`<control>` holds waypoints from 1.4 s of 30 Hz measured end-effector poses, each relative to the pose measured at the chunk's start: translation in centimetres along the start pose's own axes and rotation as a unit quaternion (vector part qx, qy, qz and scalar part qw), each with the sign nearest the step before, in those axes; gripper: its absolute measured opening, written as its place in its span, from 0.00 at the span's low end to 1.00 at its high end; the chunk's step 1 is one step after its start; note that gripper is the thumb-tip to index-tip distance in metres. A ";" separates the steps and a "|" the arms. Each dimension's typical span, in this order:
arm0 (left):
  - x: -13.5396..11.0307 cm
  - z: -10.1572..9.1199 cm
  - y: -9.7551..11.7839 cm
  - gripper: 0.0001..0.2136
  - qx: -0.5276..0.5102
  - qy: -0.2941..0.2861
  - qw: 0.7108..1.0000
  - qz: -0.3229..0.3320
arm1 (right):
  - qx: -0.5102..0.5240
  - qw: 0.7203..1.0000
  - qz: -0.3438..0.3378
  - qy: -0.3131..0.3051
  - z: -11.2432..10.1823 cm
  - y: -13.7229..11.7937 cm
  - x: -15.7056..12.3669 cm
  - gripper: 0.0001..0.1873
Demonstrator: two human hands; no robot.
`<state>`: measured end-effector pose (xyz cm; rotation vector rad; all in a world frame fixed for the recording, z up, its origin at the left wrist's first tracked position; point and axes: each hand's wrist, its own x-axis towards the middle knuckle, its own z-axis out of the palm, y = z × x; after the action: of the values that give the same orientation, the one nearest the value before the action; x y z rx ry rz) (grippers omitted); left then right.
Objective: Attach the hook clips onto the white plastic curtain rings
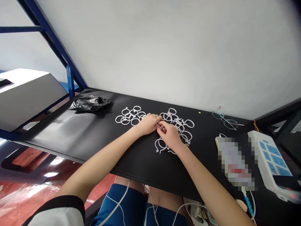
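Note:
My left hand (150,123) and my right hand (171,134) meet over the middle of the black table, fingers closed together. Pinched between their fingertips is a white plastic ring (160,126), mostly hidden by the fingers. Beside my left hand lies a loose cluster of white rings (128,116), which look closed into full circles with a small knob. Around my right hand spreads another group of white rings (185,137); several of these are open, with their ends apart. Part of that group lies behind my right hand and wrist.
A crumpled black plastic bag (90,103) lies at the left. Glasses (224,119) rest near the wall at the right. Closer on that side are a blurred phone (235,164) with a cable and a white power strip (270,163). White cables (117,204) hang over my lap.

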<state>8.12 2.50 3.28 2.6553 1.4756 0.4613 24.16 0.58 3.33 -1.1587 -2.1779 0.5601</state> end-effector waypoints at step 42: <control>0.0 0.1 -0.1 0.05 -0.001 0.006 1.000 0.001 | -0.001 1.000 0.003 -0.001 0.1 0.1 0.0 0.07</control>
<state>8.13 2.59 3.16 2.6567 1.4757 0.4801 24.17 0.58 3.24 -1.1666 -2.1769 0.5622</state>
